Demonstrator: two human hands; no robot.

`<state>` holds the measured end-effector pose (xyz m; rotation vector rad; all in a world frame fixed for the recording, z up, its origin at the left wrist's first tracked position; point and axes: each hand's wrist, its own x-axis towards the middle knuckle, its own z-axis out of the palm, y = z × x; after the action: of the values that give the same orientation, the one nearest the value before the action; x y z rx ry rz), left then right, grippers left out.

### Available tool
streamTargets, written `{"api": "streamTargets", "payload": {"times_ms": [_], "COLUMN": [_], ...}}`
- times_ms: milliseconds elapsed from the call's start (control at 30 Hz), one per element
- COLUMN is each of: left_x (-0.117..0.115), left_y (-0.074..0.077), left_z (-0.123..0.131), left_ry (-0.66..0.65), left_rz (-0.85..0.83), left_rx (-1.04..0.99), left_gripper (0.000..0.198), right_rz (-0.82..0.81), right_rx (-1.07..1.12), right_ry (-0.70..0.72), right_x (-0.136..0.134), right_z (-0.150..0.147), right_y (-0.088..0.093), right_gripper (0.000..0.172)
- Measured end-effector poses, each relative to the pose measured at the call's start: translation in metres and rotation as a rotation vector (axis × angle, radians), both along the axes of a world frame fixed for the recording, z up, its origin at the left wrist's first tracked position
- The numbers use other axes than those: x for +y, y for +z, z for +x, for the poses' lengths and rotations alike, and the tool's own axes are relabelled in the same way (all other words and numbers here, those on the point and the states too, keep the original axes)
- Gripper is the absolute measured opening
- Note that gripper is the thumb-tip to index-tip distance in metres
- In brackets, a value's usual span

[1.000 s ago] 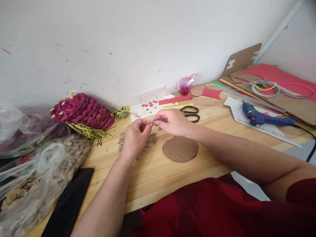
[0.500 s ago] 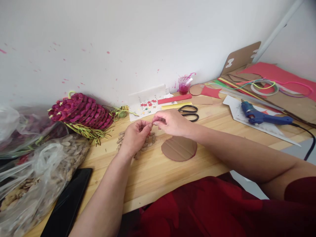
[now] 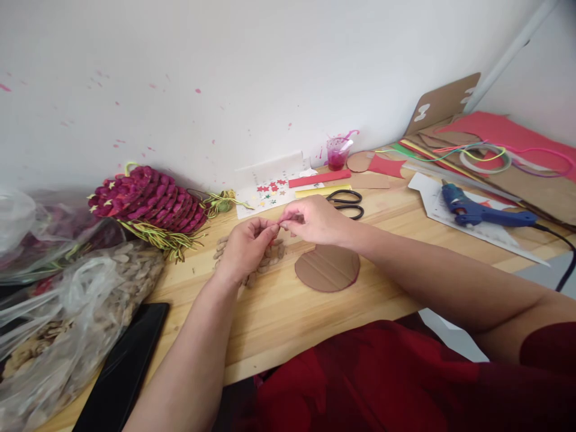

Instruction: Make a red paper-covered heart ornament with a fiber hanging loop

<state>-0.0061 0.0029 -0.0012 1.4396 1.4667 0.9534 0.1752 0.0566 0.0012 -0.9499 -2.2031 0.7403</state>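
My left hand [image 3: 252,249] and my right hand [image 3: 310,221] meet fingertip to fingertip above the wooden table. Both are closed in a pinch, on something small and reddish that I cannot make out. Loose peanuts in their shells [image 3: 273,255] lie beneath and behind my left hand, partly hidden by it. A round cardboard disc [image 3: 327,270] with a dark pink edge rests flat, just below my right wrist. Black-handled scissors [image 3: 359,211] lie beyond my right hand, their blades hidden.
A magenta peanut-covered craft piece [image 3: 153,201] with yellow-green strings leans at the left, behind plastic bags of peanuts [image 3: 103,288]. Star stickers [image 3: 272,187], red and yellow paper rolls and a cup of pink paint [image 3: 338,155] line the wall. Right is a blue glue gun [image 3: 490,215].
Both hands stay pinched together in almost the same place, with only slight finger movement. The whole view has shifted very slightly.
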Motion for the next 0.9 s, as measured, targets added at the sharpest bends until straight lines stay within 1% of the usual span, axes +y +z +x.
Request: {"api": "streamTargets", "payload": {"times_ms": [100,167,233,333,467,633,800,900], "left_x": [0.0002,0.0001,-0.0003,-0.0008,-0.0011,-0.0005,0.0003,-0.0001], "left_y": [0.0011,0.0013,0.0015,0.0023,0.0033,0.0018,-0.0005,-0.0001], "left_z": [-0.0010,-0.0013,-0.0011,-0.0005,0.0004,0.0003,0.0016,0.0037], "left_ry": [-0.012,-0.015,-0.018,-0.005,0.009,-0.005,-0.010,-0.008], "left_rz": [-0.018,-0.013,-0.003,0.012,0.020,0.053,0.090,0.103], "left_rx": [-0.028,-0.014,0.004,0.006,-0.011,-0.026,-0.037,-0.066], "left_gripper": [0.035,0.036,0.037,0.035,0.030,0.024,0.021,0.020], "right_rz": [0.083,0.103,0.090,0.020,-0.132,-0.465,-0.715,-0.852], "right_rx": [-0.022,-0.034,-0.037,-0.027,-0.007,0.118,0.221,0.287], "right_ry": [-0.009,-0.008,-0.002,-0.001,-0.009,0.059,0.087,0.131], "right_x": [-0.0004,-0.0006,-0.0011,-0.0023,-0.0025,0.0018,0.0049,0.0066], "right_z": [0.0003,0.0002,-0.0001,-0.0007,-0.0010,-0.0009,-0.0014,-0.0015], "right_y": [-0.0022,-0.0027,-0.0014,0.0029,0.0068,0.0020,0.0001,0.0012], "right_gripper": [0.010,0.010,0.010,0.009,0.007,0.002,0.007,0.009]}}
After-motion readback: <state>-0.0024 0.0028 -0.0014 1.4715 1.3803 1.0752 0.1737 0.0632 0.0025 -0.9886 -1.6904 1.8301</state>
